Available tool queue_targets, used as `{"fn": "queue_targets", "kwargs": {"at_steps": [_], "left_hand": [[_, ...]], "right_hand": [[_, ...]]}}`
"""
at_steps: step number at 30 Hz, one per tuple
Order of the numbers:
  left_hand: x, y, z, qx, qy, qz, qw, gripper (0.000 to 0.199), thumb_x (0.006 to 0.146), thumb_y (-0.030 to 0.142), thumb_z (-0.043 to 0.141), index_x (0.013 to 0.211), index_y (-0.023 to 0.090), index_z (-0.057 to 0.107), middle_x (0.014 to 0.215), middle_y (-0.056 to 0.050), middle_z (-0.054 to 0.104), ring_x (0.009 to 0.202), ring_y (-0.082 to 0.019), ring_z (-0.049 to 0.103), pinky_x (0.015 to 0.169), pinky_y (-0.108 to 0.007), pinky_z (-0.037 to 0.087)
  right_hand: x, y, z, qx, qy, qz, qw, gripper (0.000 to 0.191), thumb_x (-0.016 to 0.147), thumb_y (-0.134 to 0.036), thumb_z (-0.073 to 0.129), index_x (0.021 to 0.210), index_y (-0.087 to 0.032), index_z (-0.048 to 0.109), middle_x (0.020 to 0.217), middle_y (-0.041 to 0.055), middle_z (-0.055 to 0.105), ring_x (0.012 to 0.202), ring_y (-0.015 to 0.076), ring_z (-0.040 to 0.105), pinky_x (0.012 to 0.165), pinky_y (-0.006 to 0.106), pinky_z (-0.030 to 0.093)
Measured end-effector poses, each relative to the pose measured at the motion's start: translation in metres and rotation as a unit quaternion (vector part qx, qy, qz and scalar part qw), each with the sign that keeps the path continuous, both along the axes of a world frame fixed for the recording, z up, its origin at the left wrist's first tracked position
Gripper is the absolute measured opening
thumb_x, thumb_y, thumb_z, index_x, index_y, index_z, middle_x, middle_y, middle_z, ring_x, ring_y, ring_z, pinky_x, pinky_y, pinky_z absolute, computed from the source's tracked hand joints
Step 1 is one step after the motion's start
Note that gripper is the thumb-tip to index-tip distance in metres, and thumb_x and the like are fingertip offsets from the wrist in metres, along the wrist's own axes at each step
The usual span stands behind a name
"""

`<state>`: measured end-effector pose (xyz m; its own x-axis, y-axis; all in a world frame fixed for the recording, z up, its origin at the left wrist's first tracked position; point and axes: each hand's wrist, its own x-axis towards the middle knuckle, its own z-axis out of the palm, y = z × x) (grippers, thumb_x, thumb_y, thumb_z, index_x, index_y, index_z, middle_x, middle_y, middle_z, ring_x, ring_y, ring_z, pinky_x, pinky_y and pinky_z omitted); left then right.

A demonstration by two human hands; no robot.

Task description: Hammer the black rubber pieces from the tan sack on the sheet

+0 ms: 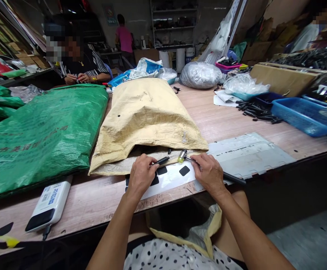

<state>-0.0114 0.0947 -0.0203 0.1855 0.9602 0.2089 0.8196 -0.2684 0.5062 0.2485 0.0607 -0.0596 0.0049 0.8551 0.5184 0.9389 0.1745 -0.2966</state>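
Observation:
My left hand [143,173] is closed on a slim black pen-like piece [162,160], whose tip points right. In my right hand [209,171] is a small mallet [182,155] with a yellowish head and metal shaft; its black handle sticks out behind the hand. Both hands are over the front edge of the table, before the open mouth of a tan woven sack [149,112]. A small black part [169,151] lies at that mouth. Beneath the hands is a white sheet [171,183] with black rounded squares [184,171].
A green sack [45,127] lies left, with a white power bank [50,202] and cable before it. On the right are a grey plate [253,153], loose black parts [260,112] and a blue basket [306,116]. A co-worker [81,67] sits across the table.

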Motion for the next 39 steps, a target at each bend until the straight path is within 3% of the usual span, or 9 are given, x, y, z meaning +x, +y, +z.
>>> {"fn": "queue_targets", "kwargs": {"at_steps": [7, 11, 16, 21, 28, 32, 39], "left_hand": [[-0.003, -0.036, -0.001, -0.07, -0.053, -0.052, 0.995, 0.01, 0.085, 0.019, 0.068, 0.094, 0.022, 0.07, 0.09, -0.003, 0.063, 0.091, -0.022, 0.059, 0.085, -0.036, 0.046], [0.004, -0.036, -0.01, -0.035, -0.076, -0.073, 0.994, 0.027, 0.079, 0.019, 0.073, 0.104, 0.022, 0.067, 0.097, -0.003, 0.063, 0.094, -0.022, 0.059, 0.087, -0.037, 0.046], [0.009, -0.032, -0.021, -0.009, -0.096, -0.062, 0.993, 0.015, 0.083, 0.023, 0.072, 0.098, 0.023, 0.069, 0.093, -0.003, 0.065, 0.091, -0.022, 0.059, 0.085, -0.036, 0.046], [0.007, -0.031, -0.02, -0.035, -0.115, -0.057, 0.991, 0.016, 0.081, 0.023, 0.074, 0.097, 0.023, 0.072, 0.09, -0.002, 0.065, 0.086, -0.02, 0.058, 0.08, -0.034, 0.045], [0.006, -0.031, -0.017, -0.056, -0.14, -0.057, 0.987, 0.017, 0.079, 0.019, 0.074, 0.096, 0.023, 0.074, 0.087, 0.0, 0.063, 0.081, -0.018, 0.057, 0.076, -0.031, 0.043], [0.008, -0.03, -0.018, -0.068, -0.146, -0.041, 0.986, 0.017, 0.076, 0.017, 0.075, 0.092, 0.023, 0.074, 0.088, 0.0, 0.064, 0.082, -0.018, 0.057, 0.076, -0.03, 0.042], [0.009, -0.029, -0.018, -0.077, -0.14, -0.03, 0.987, 0.015, 0.074, 0.017, 0.079, 0.086, 0.023, 0.073, 0.084, 0.002, 0.062, 0.084, -0.018, 0.057, 0.079, -0.031, 0.041]], "right_hand": [[-0.001, -0.001, 0.001, -0.005, -0.008, -0.008, 1.0, 0.021, 0.093, -0.024, 0.057, 0.108, -0.026, 0.071, 0.094, 0.0036, 0.066, 0.089, 0.0207, 0.052, 0.079, 0.033, 0.036], [0.0, 0.0, 0.0, -0.002, -0.008, -0.008, 1.0, 0.021, 0.093, -0.025, 0.056, 0.109, -0.026, 0.071, 0.093, 0.0033, 0.066, 0.088, 0.0204, 0.052, 0.079, 0.033, 0.036], [0.0, 0.0, -0.002, 0.003, -0.014, -0.003, 1.0, 0.021, 0.093, -0.026, 0.056, 0.109, -0.026, 0.07, 0.094, 0.0038, 0.066, 0.089, 0.0207, 0.052, 0.079, 0.033, 0.037], [0.004, 0.002, -0.001, -0.007, -0.015, 0.005, 1.0, 0.021, 0.093, -0.025, 0.058, 0.109, -0.025, 0.071, 0.094, 0.0037, 0.067, 0.089, 0.0208, 0.055, 0.081, 0.033, 0.041], [-0.011, -0.016, 0.025, -0.002, 0.112, 0.101, 0.989, 0.028, 0.099, -0.027, 0.049, 0.122, -0.025, 0.066, 0.106, 0.006, 0.07, 0.101, 0.0206, 0.063, 0.093, 0.033, 0.048], [-0.034, -0.033, 0.04, -0.047, 0.148, 0.163, 0.974, 0.029, 0.099, -0.025, 0.049, 0.123, -0.026, 0.066, 0.103, 0.0054, 0.069, 0.098, 0.0195, 0.063, 0.088, 0.032, 0.05], [-0.053, -0.046, 0.036, -0.05, 0.109, 0.205, 0.971, 0.037, 0.099, -0.018, 0.047, 0.131, -0.028, 0.062, 0.097, 0.0054, 0.065, 0.093, 0.0189, 0.061, 0.083, 0.032, 0.051]]}}
